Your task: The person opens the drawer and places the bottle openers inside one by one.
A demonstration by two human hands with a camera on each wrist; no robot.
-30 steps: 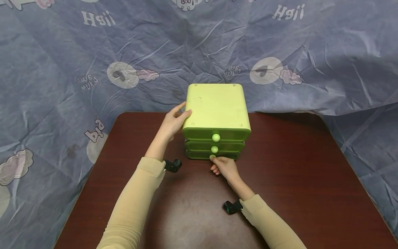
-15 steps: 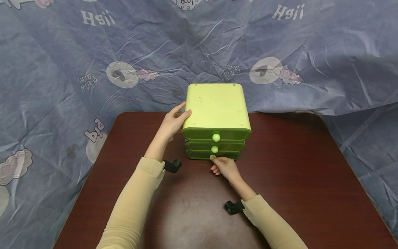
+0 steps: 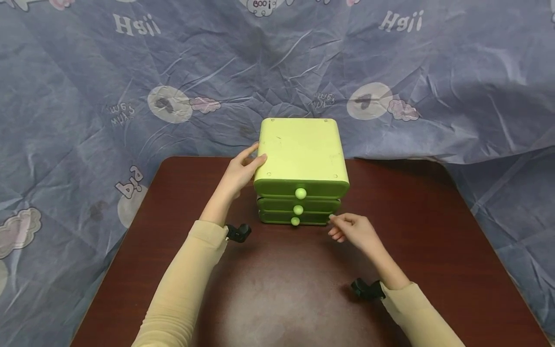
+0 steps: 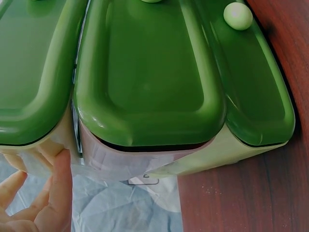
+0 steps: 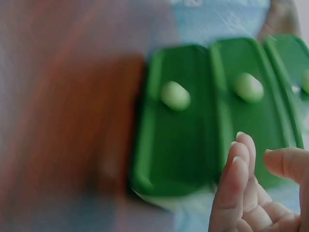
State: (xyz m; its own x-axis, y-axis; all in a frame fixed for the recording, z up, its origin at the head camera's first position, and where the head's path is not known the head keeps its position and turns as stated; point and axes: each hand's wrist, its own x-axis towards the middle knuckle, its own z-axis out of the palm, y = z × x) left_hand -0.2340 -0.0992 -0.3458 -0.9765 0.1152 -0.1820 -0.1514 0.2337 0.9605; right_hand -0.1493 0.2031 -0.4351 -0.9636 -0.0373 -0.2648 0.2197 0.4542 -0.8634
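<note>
A small three-drawer cabinet [image 3: 302, 149] has a pale yellow-green top, green drawer fronts and a round light-green knob on each. My left hand [image 3: 237, 174] rests against its left side near the top, thumb at the upper edge. In the left wrist view, the fingers [image 4: 61, 188] of that hand touch the pale side wall beside the top drawer. My right hand [image 3: 355, 232] is off the knobs, just right of the bottom drawer [image 3: 310, 219]. The right wrist view shows its thumb and fingers apart, with nothing between them. The bottom knob [image 3: 295, 221] stands free.
The cabinet stands on a dark red-brown wooden table [image 3: 403, 241], toward the back. A wrinkled blue-grey printed cloth [image 3: 217, 72] hangs behind and beside the table. Black wrist cameras [image 3: 367, 289] are worn at both sleeves.
My right hand has let go of the bottom drawer's knob and moved to the right. The left hand keeps its place on the cabinet. All three drawers look unmoved.
</note>
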